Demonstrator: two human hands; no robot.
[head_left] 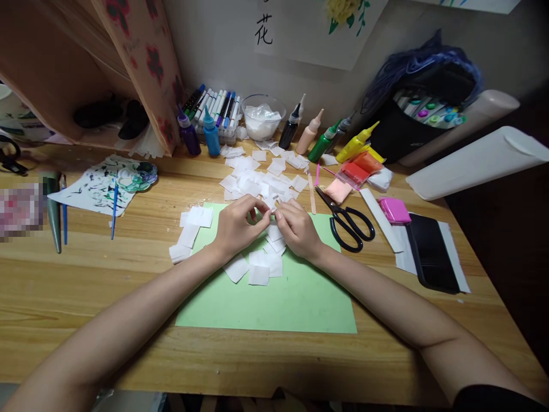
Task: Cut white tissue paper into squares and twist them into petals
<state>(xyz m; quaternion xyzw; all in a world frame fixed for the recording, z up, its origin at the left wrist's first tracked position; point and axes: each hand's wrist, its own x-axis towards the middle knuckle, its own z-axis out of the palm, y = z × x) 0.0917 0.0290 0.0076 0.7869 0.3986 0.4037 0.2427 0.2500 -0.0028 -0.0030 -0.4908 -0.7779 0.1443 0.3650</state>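
Observation:
My left hand [241, 225] and my right hand [299, 230] meet at the fingertips over the upper part of a green paper sheet [266, 309]. Both pinch a small bit of white paper [273, 211], mostly hidden by the fingers. Below them, several white paper squares [259, 274] lie loose on the green sheet. A heap of similar white paper pieces [253, 182] spreads just beyond my hands. More white squares [189, 235] overlap the sheet's left edge, beside my left wrist.
Black-handled scissors [352, 229] lie right of the sheet, with a wooden stick [311, 194] nearby. Paint bottles [211, 134], markers [217, 106] and a glass bowl [263, 120] line the wall. A phone [432, 254] lies at right, a paint-marked paper [96, 191] at left.

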